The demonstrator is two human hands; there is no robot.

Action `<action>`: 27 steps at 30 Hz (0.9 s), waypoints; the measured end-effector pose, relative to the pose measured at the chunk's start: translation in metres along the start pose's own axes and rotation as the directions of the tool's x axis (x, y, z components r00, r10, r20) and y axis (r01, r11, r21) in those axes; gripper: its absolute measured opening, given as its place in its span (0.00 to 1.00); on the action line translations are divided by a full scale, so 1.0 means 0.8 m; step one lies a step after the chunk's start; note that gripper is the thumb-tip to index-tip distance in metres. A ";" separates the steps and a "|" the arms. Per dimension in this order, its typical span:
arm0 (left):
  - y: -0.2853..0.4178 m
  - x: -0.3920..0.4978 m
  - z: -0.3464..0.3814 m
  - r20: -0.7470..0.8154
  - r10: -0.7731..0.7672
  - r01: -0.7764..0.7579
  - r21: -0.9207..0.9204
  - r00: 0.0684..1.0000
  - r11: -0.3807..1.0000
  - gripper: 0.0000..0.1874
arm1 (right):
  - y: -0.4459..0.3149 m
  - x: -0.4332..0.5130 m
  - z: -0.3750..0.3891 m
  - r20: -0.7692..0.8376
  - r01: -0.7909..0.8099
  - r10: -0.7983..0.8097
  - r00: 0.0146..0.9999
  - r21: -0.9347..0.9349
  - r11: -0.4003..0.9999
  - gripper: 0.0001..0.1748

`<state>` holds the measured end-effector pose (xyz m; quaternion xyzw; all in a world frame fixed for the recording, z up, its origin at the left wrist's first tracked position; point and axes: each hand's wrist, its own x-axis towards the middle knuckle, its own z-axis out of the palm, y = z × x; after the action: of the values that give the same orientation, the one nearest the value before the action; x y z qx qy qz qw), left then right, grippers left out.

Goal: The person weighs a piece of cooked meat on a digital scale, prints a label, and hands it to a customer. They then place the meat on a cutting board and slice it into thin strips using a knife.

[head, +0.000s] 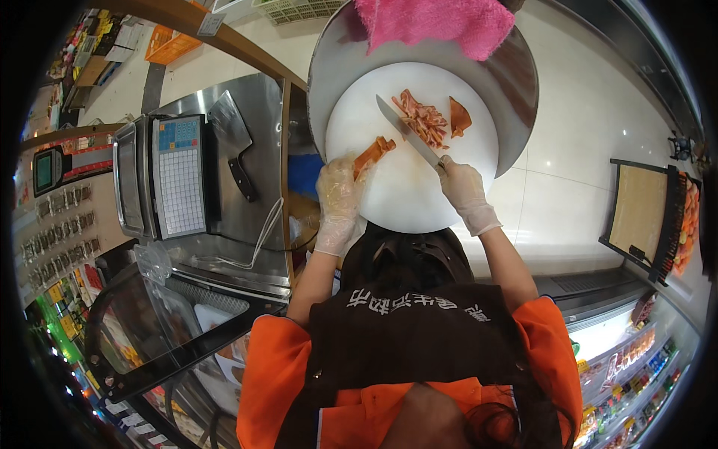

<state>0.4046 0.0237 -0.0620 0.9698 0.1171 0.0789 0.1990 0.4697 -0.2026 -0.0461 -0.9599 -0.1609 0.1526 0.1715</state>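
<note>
A round white cutting board point(415, 191) lies before me, with a metal guard curving round its far side. My right hand point(463, 191), in a clear plastic glove, grips the handle of a long knife point(408, 133); its blade points up and left over the board. Beside the blade lies a pile of sliced brown-pink meat point(426, 119), and a separate piece of meat point(460, 117) is to its right. My left hand point(338, 188), gloved too, holds a reddish-brown strip of meat point(373, 156) at the board's left edge.
A pink towel point(437, 22) hangs over the metal guard point(519, 84). On the steel counter point(252, 112) to the left are a cleaver point(234, 137) and a weighing scale with a keypad point(179, 174). Refrigerated shelves point(622, 365) stand at the lower right.
</note>
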 end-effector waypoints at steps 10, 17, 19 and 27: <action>-0.015 0.046 0.054 0.170 0.264 -0.252 -0.091 0.949 0.963 0.12 | -0.027 0.002 0.010 0.029 -0.028 0.031 0.999 -0.086 0.996 0.10; -0.033 0.053 0.080 0.353 0.192 0.043 -0.560 0.916 0.827 0.14 | 0.005 -0.010 0.014 -0.105 -0.108 0.105 0.989 -0.030 0.994 0.13; -0.032 0.048 0.075 0.341 0.196 -0.001 -0.496 0.919 0.868 0.16 | 0.008 -0.014 0.014 -0.126 -0.110 0.108 0.986 -0.009 0.994 0.13; -0.013 0.040 0.037 0.195 0.292 -0.221 -0.322 0.936 0.921 0.12 | -0.008 -0.014 0.007 -0.040 -0.056 0.054 0.998 -0.035 0.998 0.11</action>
<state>0.4393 0.0305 -0.0900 0.9385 -0.0497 0.0036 0.3417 0.4560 -0.1990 -0.0462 -0.9697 -0.1338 0.1354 0.1531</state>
